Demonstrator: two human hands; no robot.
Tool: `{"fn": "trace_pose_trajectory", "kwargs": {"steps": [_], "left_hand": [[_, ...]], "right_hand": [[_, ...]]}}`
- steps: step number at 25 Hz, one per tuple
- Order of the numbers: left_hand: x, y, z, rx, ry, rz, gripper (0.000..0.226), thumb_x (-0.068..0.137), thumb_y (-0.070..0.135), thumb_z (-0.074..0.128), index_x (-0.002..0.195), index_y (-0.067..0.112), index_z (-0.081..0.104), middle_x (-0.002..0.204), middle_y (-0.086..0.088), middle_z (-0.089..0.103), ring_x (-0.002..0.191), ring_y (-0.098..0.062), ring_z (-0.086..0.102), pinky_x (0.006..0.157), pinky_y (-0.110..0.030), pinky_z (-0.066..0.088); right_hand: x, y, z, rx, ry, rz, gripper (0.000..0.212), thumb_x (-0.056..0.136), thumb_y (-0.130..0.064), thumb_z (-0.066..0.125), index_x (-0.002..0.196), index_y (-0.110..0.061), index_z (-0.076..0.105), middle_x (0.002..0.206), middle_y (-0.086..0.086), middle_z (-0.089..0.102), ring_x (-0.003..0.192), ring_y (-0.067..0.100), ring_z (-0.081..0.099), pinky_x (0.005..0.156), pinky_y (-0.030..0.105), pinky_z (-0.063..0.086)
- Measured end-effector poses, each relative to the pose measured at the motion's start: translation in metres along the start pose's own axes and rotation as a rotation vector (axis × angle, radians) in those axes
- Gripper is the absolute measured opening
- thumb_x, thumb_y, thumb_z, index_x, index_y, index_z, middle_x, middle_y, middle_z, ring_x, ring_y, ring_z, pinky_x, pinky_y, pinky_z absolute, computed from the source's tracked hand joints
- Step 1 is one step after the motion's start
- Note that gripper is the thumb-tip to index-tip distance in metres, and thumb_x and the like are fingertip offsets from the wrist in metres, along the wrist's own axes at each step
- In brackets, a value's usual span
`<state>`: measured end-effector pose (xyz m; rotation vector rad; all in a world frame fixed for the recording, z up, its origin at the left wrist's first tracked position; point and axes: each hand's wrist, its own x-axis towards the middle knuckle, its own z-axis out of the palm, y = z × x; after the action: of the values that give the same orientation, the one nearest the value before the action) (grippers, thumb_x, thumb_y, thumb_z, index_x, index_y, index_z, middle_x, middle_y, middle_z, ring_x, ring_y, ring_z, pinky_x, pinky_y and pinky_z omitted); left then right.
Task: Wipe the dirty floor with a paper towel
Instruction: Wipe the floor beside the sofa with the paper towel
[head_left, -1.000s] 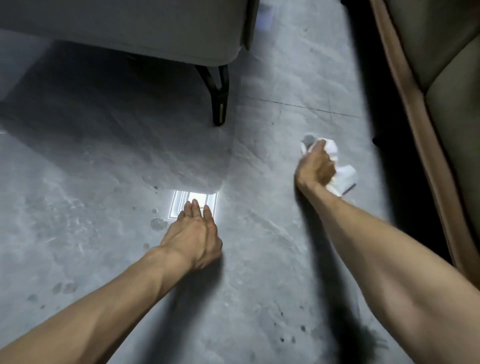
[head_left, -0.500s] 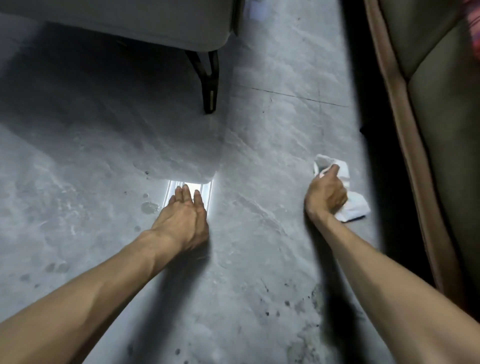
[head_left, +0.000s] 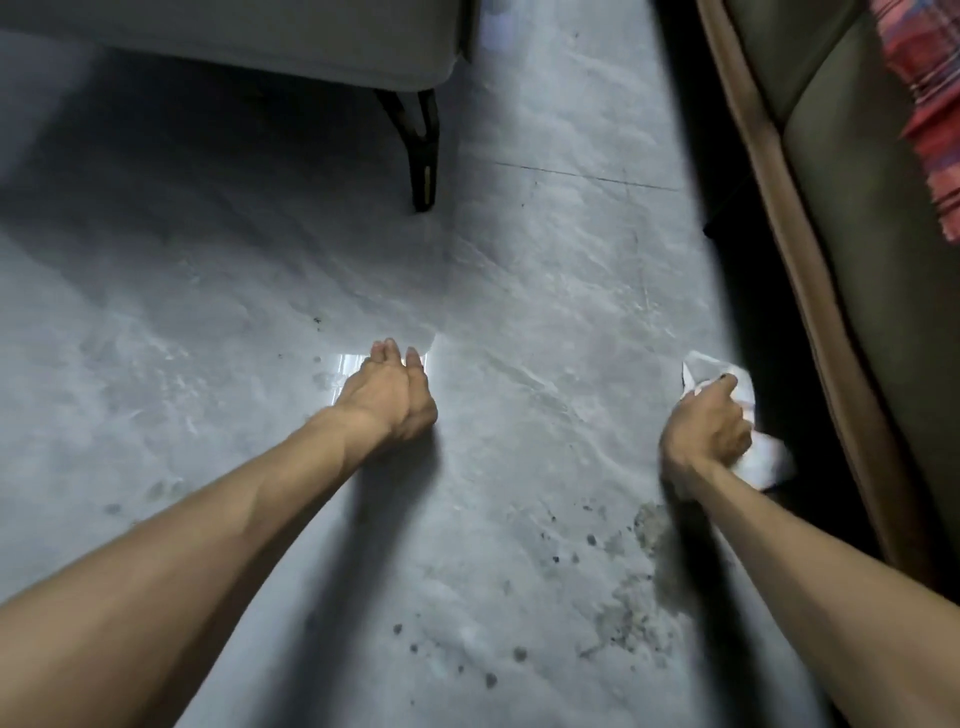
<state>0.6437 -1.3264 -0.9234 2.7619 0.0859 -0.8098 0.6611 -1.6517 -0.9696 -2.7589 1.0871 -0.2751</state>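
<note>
My right hand grips a crumpled white paper towel and presses it on the grey floor near the sofa base on the right. Part of the towel sticks out beyond my fingers. Just below that hand lies a gritty dirt smear with dark specks scattered toward the bottom. My left hand rests flat on the floor in the middle, fingers straight, holding nothing.
A pale seat with a black leg stands at the top. A tan-edged sofa runs down the right side, with a red patterned cloth on it. Small stains mark the floor at left.
My right hand has dragged the paper towel toward me along the sofa side. The left hand stays planted on the floor. The dirt smear has come into view below.
</note>
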Motion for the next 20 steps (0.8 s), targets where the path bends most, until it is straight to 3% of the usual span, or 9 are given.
{"fn": "trace_pose_trajectory", "kwargs": {"steps": [3,6,8,10,13,14,16,18,20], "left_hand": [[-0.021,-0.031,-0.01,-0.094,0.151,0.111,0.04,0.088,0.011,0.04,0.127,0.008,0.044,0.139,-0.016,0.044,0.131,-0.034,0.039,0.103,-0.039,0.035],[-0.046,-0.109,-0.026,-0.099,0.361,0.057,0.04,0.087,0.012,0.044,0.126,0.005,0.046,0.13,-0.018,0.051,0.122,-0.036,0.048,0.098,-0.041,0.039],[-0.059,-0.166,-0.032,-0.026,0.299,-0.061,0.035,0.09,0.014,0.043,0.123,0.001,0.044,0.127,-0.022,0.048,0.122,-0.037,0.045,0.101,-0.042,0.036],[-0.071,-0.204,-0.029,0.008,0.143,-0.152,0.038,0.093,0.016,0.042,0.126,-0.003,0.04,0.135,-0.023,0.042,0.13,-0.035,0.037,0.108,-0.041,0.03],[-0.064,-0.218,-0.021,0.032,0.039,-0.141,0.052,0.094,0.018,0.039,0.138,-0.007,0.028,0.15,-0.026,0.024,0.143,-0.034,0.02,0.116,-0.037,0.019],[-0.061,-0.218,-0.022,0.026,0.025,-0.14,0.054,0.095,0.018,0.037,0.141,-0.007,0.025,0.153,-0.027,0.018,0.145,-0.033,0.016,0.118,-0.036,0.016],[-0.059,-0.218,-0.026,0.013,0.0,-0.144,0.06,0.096,0.018,0.033,0.147,-0.006,0.015,0.158,-0.025,0.006,0.148,-0.032,0.008,0.12,-0.035,0.012],[-0.058,-0.218,-0.027,0.023,-0.012,-0.154,0.064,0.096,0.017,0.031,0.151,-0.002,0.006,0.159,-0.021,0.0,0.149,-0.029,0.005,0.12,-0.034,0.008],[-0.059,-0.221,-0.026,0.008,-0.008,-0.16,0.064,0.096,0.016,0.028,0.152,-0.001,0.001,0.16,-0.019,-0.003,0.149,-0.028,0.003,0.121,-0.033,0.007]], "right_hand": [[-0.096,-0.101,0.02,0.201,-0.043,-0.21,0.02,0.095,-0.023,0.049,0.108,-0.008,0.052,0.083,0.025,0.067,0.078,0.043,0.064,0.06,0.04,0.039],[-0.203,-0.169,0.03,0.206,-0.2,-0.954,0.036,0.084,-0.02,0.063,0.119,-0.018,0.056,0.067,0.012,0.067,0.055,0.036,0.062,0.049,0.032,0.028],[-0.201,-0.178,0.03,0.166,-0.276,-1.372,0.045,0.087,-0.034,0.056,0.131,-0.025,0.049,0.078,0.006,0.071,0.058,0.037,0.063,0.048,0.032,0.033],[-0.154,-0.186,0.03,0.065,-0.235,-1.278,0.046,0.092,-0.039,0.043,0.136,-0.025,0.045,0.095,0.012,0.071,0.074,0.041,0.064,0.058,0.037,0.044],[-0.109,-0.228,0.035,0.072,-0.111,-0.434,0.03,0.097,-0.02,0.039,0.121,-0.01,0.054,0.106,0.023,0.066,0.096,0.042,0.061,0.079,0.042,0.047],[-0.131,-0.254,0.04,0.097,-0.126,-0.332,0.028,0.097,-0.015,0.037,0.117,-0.01,0.055,0.106,0.022,0.066,0.098,0.041,0.061,0.079,0.041,0.046],[-0.219,-0.308,0.049,0.161,-0.237,-0.592,0.029,0.096,-0.015,0.04,0.12,-0.014,0.056,0.096,0.018,0.069,0.09,0.039,0.064,0.066,0.038,0.043],[-0.3,-0.326,0.051,0.154,-0.363,-1.104,0.034,0.092,-0.024,0.051,0.126,-0.023,0.055,0.087,0.013,0.071,0.08,0.038,0.065,0.057,0.035,0.037],[-0.286,-0.309,0.044,0.081,-0.469,-1.483,0.04,0.092,-0.041,0.047,0.131,-0.033,0.051,0.093,0.008,0.072,0.081,0.038,0.065,0.061,0.036,0.044]]}}
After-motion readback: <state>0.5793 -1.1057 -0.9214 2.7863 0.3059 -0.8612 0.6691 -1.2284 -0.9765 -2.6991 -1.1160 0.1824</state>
